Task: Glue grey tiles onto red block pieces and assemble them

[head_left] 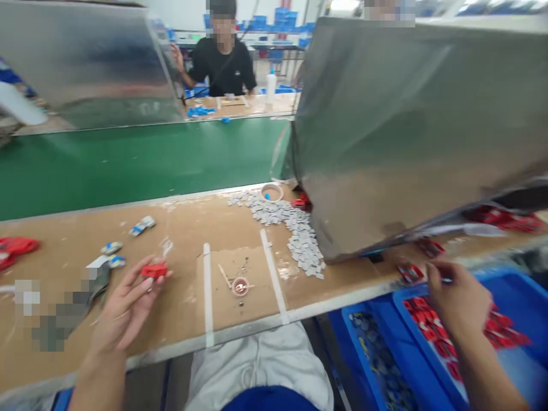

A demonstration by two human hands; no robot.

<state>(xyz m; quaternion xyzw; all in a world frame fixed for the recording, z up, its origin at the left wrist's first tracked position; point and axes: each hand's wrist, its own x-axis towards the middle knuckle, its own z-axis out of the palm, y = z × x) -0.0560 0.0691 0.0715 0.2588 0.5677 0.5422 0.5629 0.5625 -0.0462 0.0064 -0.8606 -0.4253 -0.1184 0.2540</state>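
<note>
Our brown cardboard-topped workbench [180,228] | far edge: heap of small grey square pieces [295,234], white tape roll [272,192] | middle: two white tape strips [207,294], small round cup [240,286] | left edge: red parts [17,247]

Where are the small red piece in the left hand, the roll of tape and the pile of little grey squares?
small red piece [154,270], head view, on its middle between the fingertips.
roll of tape [272,188], head view, on its far rim.
pile of little grey squares [299,237], head view, on the middle of the heap.

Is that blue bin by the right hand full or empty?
Partly full: red parts lie across the blue bin floor, bare blue showing; the right hand hovers above.
</note>
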